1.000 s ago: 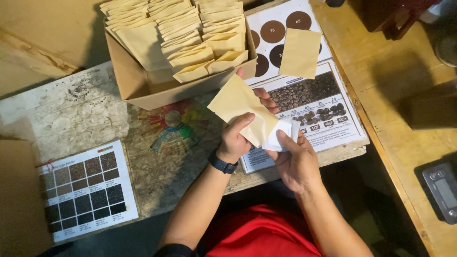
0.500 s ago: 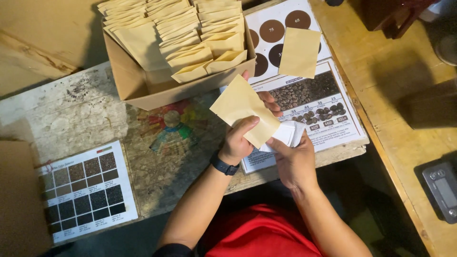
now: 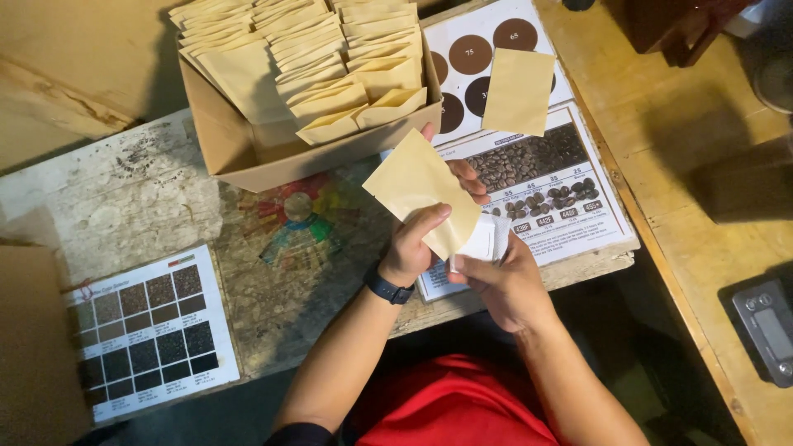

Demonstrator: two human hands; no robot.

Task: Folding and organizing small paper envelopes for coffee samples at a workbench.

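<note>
Spreading across the view, the worn desk [image 3: 124, 194] carries everything, with a cardboard box [image 3: 248, 149] near its far edge packed with rows of tan paper pouches [image 3: 330, 49]. To the right of the box lie two printed charts, one with brown circles [image 3: 471, 54] and one showing coffee beans [image 3: 537, 198], and a loose pouch [image 3: 518, 91] rests flat across the circle chart. A third chart of dark squares [image 3: 144, 326] sits at the near left corner of the desk. Above the bean chart's left end, the left hand [image 3: 413, 248], a dark watch [image 3: 388, 289] on its wrist, holds a tan pouch [image 3: 417, 186] tilted on a slant, thumb on the front and fingers curled behind, its grip closed on the lower edge. The right hand [image 3: 504, 281] sits just beside it, touching the pouch's lower corner, its grip pinched on a small white sheet [image 3: 483, 244] that lies against the pouch. A grey device [image 3: 768, 326] sits at the far right.
</note>
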